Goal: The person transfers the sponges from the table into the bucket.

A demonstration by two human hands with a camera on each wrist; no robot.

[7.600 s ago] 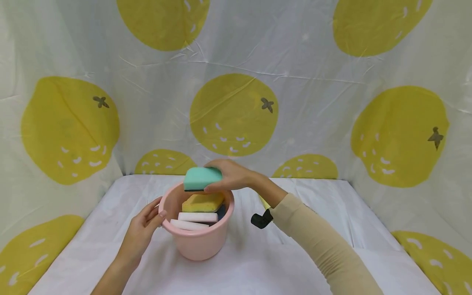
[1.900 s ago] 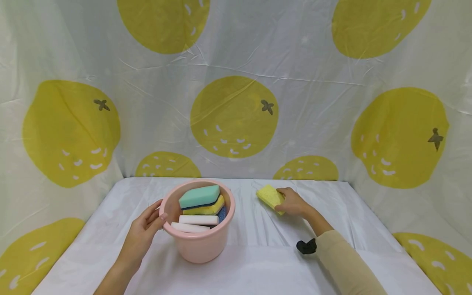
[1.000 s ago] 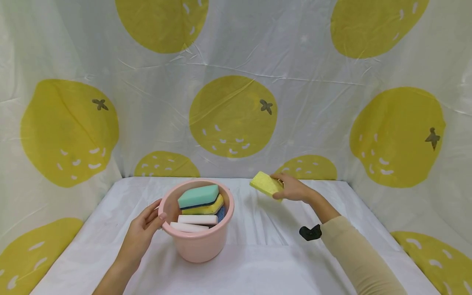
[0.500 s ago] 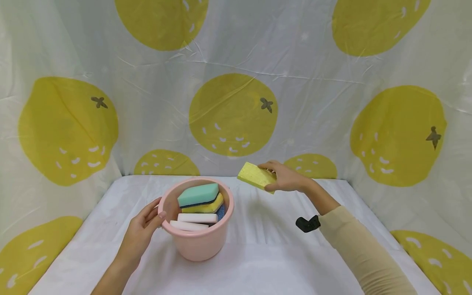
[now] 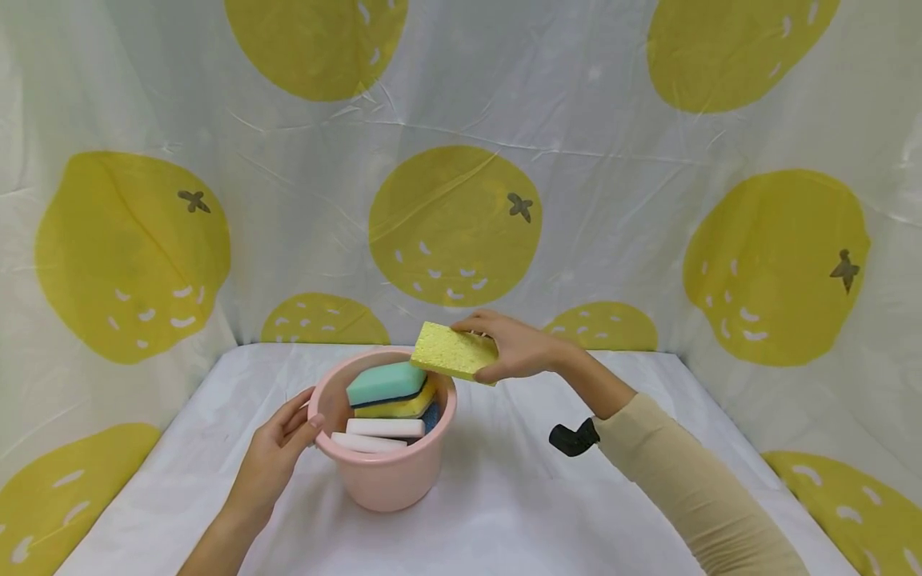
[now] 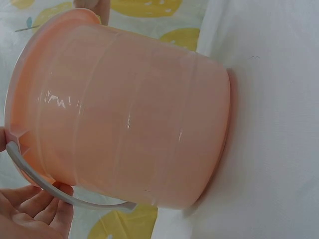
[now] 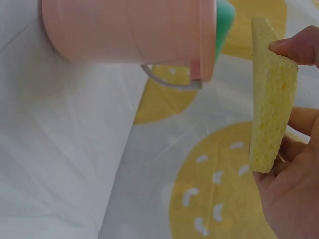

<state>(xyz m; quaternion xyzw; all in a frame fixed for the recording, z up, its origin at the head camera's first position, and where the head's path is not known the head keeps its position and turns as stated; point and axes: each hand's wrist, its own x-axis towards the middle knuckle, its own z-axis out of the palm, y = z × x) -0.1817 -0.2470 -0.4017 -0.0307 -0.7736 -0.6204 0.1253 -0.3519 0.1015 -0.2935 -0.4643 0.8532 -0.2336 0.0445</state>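
A pink bucket (image 5: 389,480) with a grey handle (image 6: 75,199) stands upright left of the table's middle. My left hand (image 5: 270,460) grips its rim, thumb over the edge and fingers outside. Inside lie a teal sponge (image 5: 385,382) on top of a yellow sponge (image 5: 392,410), a blue piece (image 5: 430,416) partly hidden, and white blocks (image 5: 385,427) in front. Above the bucket's right rim, my right hand (image 5: 515,348) pinches a light yellow sponge (image 5: 450,350) between thumb and fingers. In the right wrist view that sponge stands apart from the bucket.
A white cloth (image 5: 519,504) covers the table. Behind it and at both sides hangs a curtain (image 5: 612,200) printed with yellow lemons. A black piece (image 5: 574,438) juts from the right sleeve's cuff.
The teal sponge was released into the bucket. My right hand then picked up the light yellow sponge at the right, lifted it and carried it left over the rim. My left hand stayed put.
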